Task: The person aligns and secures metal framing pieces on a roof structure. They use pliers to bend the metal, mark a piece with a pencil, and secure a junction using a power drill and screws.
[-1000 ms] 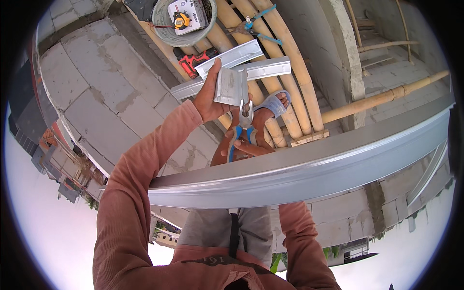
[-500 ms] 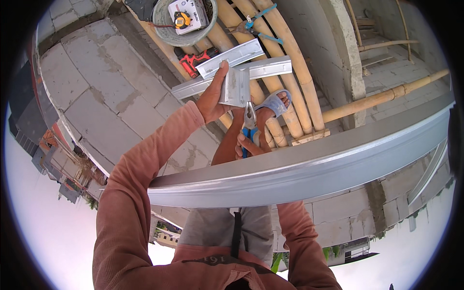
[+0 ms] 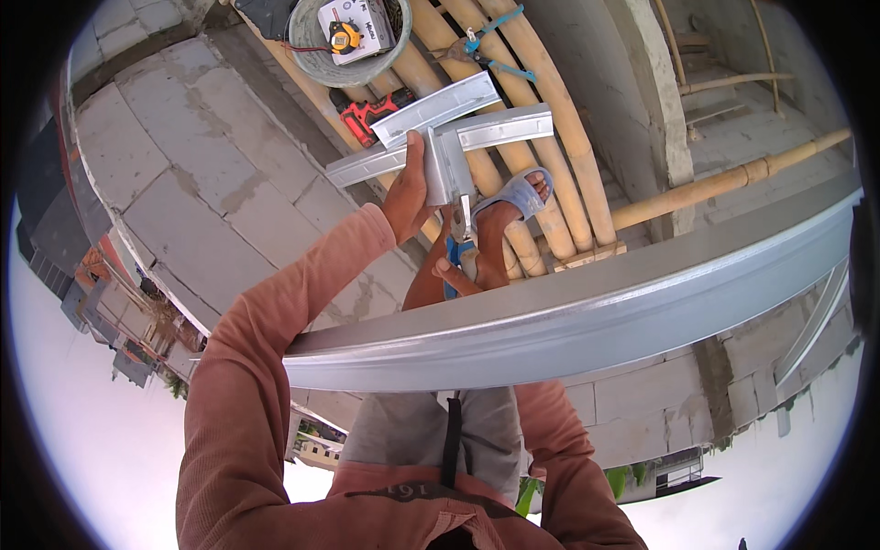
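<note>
"Left hand (image 3: 406,205): what's it doing?"

"Gripping the metal piece (image 3: 441,170), thumb along its edge, held over the bamboo (image 3: 582,176)."

"And the right hand (image 3: 457,278)?"

"Curled round the pliers (image 3: 461,223), partly hidden by the beam (image 3: 587,312). Their jaws meet the piece's lower corner; whether they bite, I can't tell."

"What's beyond?"

"Two strips (image 3: 438,107) lying at an angle, a drill (image 3: 365,114) just beside, then a bucket (image 3: 315,75)."

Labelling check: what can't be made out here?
Head view:
Left hand: most fingers hidden behind the short metal profile.
Combination pliers: handle ends hidden by the right hand and long metal channel.
Right sleeve: partly behind that channel.
Bucket: top cut off by picture edge.
</note>
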